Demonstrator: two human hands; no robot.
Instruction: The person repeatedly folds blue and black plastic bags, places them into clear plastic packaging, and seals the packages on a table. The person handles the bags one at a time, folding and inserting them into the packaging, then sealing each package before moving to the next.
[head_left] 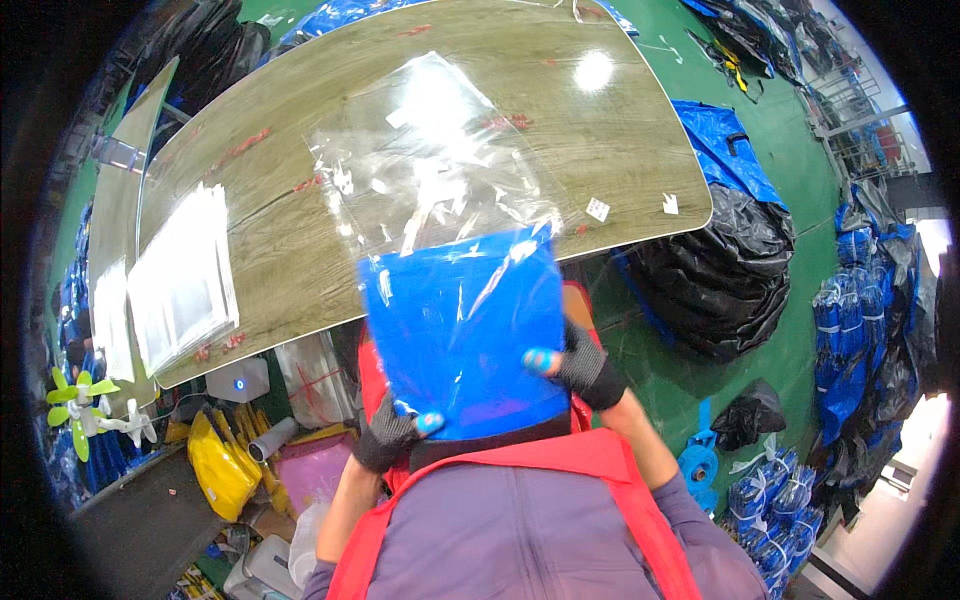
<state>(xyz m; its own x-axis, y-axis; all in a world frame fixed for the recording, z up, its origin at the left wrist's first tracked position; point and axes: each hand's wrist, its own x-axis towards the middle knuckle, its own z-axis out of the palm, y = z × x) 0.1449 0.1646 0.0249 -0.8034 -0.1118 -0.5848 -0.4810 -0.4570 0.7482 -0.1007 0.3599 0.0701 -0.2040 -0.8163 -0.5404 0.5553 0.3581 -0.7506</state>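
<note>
A folded blue sheet (470, 320), flat and squarish, rests in front of my body at the table's near edge. Shiny clear film lies over at least part of it, and a long clear plastic bag (440, 170) stretches from its far edge across the table. My left hand (395, 435), in a dark glove with a blue thumb tip, grips the sheet's near left corner. On the right side, my right hand (580, 370), gloved alike, pinches the edge with its thumb on top. The fingers underneath are hidden by the sheet.
A wood-patterned table (270, 200) fills the space ahead, with a stack of clear bags (190, 280) at its left. Beside its right end stands a large black and blue bundle (710, 270). A green fan (78, 405) and yellow bags (225, 465) are at lower left.
</note>
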